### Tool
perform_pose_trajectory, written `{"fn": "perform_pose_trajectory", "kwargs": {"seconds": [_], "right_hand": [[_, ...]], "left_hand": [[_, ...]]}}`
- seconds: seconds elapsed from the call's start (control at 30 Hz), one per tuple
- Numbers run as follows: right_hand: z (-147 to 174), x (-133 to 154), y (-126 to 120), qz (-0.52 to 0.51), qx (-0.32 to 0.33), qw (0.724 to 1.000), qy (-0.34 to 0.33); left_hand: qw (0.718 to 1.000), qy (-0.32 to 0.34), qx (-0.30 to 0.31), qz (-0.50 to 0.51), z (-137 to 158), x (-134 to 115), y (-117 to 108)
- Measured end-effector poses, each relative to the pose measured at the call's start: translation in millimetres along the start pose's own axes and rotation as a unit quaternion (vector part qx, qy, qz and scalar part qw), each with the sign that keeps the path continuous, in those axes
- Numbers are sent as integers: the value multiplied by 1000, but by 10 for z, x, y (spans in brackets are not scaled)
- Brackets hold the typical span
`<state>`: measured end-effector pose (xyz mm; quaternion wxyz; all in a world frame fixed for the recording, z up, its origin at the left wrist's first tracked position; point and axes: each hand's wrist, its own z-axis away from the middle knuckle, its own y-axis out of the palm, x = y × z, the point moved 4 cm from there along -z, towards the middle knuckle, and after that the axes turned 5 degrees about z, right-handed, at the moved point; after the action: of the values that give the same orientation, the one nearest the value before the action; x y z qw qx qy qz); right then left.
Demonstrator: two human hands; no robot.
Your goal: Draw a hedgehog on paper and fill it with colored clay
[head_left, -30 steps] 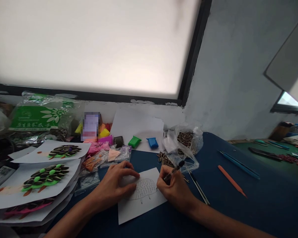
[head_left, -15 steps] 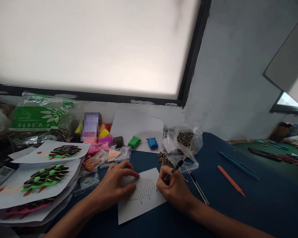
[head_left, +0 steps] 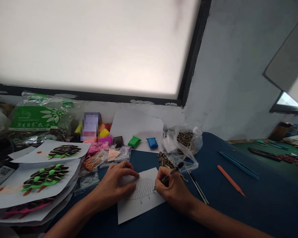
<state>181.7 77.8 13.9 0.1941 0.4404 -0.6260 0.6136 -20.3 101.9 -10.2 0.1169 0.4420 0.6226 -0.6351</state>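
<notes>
A white sheet of paper [head_left: 130, 213] lies on the dark blue table, bearing a pen drawing [head_left: 145, 189] of a rounded animal body filled with short strokes and thin legs below. My left hand [head_left: 119, 181] rests on the sheet's left part, fingers spread and holding nothing. In my right hand [head_left: 172, 186] a dark-capped pen [head_left: 172, 172] is gripped, slanting up to the right; its tip is near the right edge of the drawing. Just beyond that hand lies a small heap of sunflower seeds [head_left: 165, 159].
At left are stacked sheets [head_left: 57, 193] with seed-and-clay hedgehogs. Behind stand clay packs, green [head_left: 134, 141] and blue [head_left: 152, 142], and a bag of seeds [head_left: 188, 140]. A clear pen [head_left: 198, 188], an orange tool [head_left: 230, 180] and blue tools [head_left: 238, 164] lie at right.
My right hand has shifted slightly left on the paper, and the pen leans lower to the right. My left hand has stayed in place.
</notes>
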Motion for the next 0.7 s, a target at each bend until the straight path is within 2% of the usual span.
{"fn": "perform_pose_trajectory", "kwargs": {"seconds": [0.43,0.7], "right_hand": [[-3,16,-9,10,4,1000,-3],[-15,-40,-17,14,-31,999,-11]], "left_hand": [[1000,-11,6,7,7,-8,-2],[1000,6,-8,1,2,14,8]]}}
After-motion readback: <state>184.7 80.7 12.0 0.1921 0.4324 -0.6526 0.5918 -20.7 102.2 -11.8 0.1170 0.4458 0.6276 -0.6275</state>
